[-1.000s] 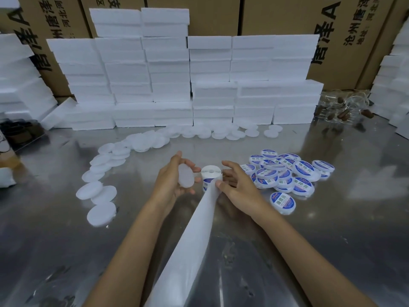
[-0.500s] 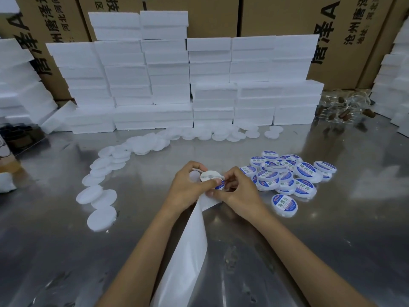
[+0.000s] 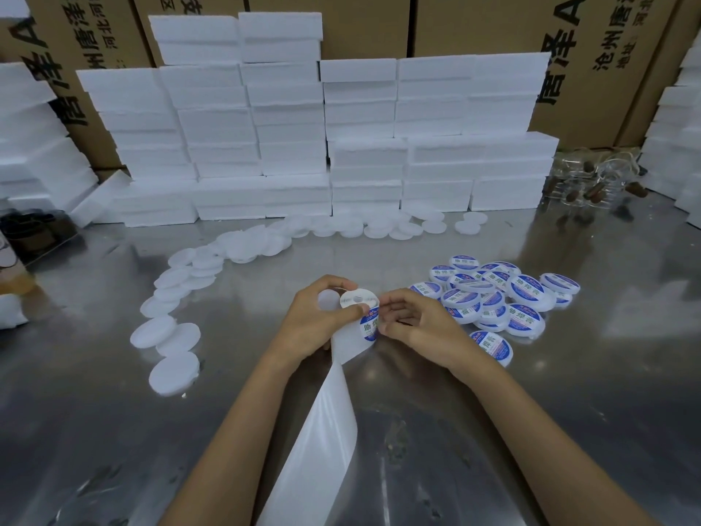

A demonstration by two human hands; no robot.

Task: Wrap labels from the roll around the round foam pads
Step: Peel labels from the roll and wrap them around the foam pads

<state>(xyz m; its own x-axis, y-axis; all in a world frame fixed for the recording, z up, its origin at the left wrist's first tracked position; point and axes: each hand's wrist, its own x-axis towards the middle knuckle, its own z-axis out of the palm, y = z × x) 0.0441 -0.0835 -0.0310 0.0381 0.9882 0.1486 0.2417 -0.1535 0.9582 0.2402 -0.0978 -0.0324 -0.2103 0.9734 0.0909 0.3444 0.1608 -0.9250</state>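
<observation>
Label roll sits mid-worktop, steadied by the left hand, which also grips a bare foam pad. Right hand pinches a blue label, apparently to peel it. Labelled pads pile rightward; unlabelled pads trail leftward across the worktop.

Even, fairly bright light falls from overhead, and the metal worktop throws it back as soft, smeared glare, strongest on the right and along the near left. The white foam blocks at the back are close to blown out, with little surface detail, while shadows under the forearms stay faint. Wide-angle distortion bows the cardboard boxes and outer stacks toward the edges, and the corners look slightly soft.
</observation>
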